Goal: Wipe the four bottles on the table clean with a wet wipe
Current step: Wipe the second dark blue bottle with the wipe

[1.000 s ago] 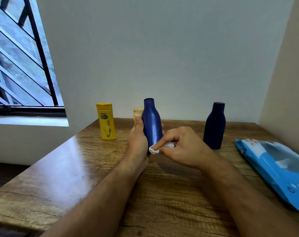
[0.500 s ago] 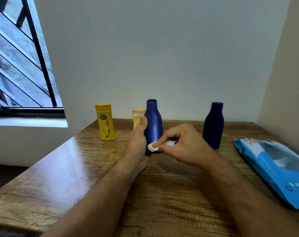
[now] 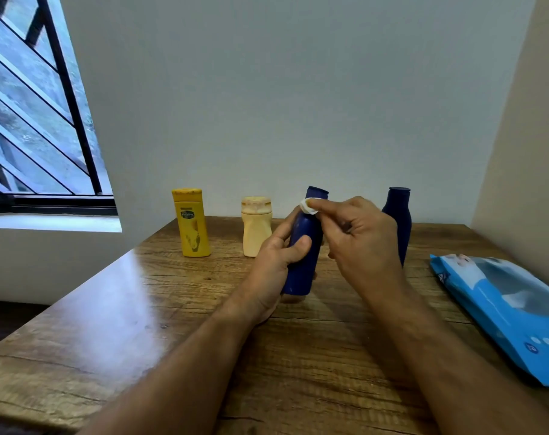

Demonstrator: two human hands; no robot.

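Note:
My left hand (image 3: 274, 271) grips a blue bottle (image 3: 303, 265) around its lower body, lifted a little off the wooden table (image 3: 135, 312) and tilted to the right. My right hand (image 3: 358, 243) pinches a small folded white wet wipe (image 3: 307, 206) and presses it against the bottle's neck, just below the cap. A yellow bottle (image 3: 191, 222) and a cream bottle (image 3: 256, 227) stand upright at the back of the table. A dark navy bottle (image 3: 400, 215) stands behind my right hand, partly hidden by it.
A blue wet-wipe pack (image 3: 502, 309) lies flat at the table's right edge, near the beige side wall. A barred window (image 3: 38, 114) is at the left, past the table's left edge. The white wall stands right behind the bottles.
The wipe has travelled from the bottle's base up to its neck. The bottle has tilted right and come nearer, uncovering the cream bottle behind it.

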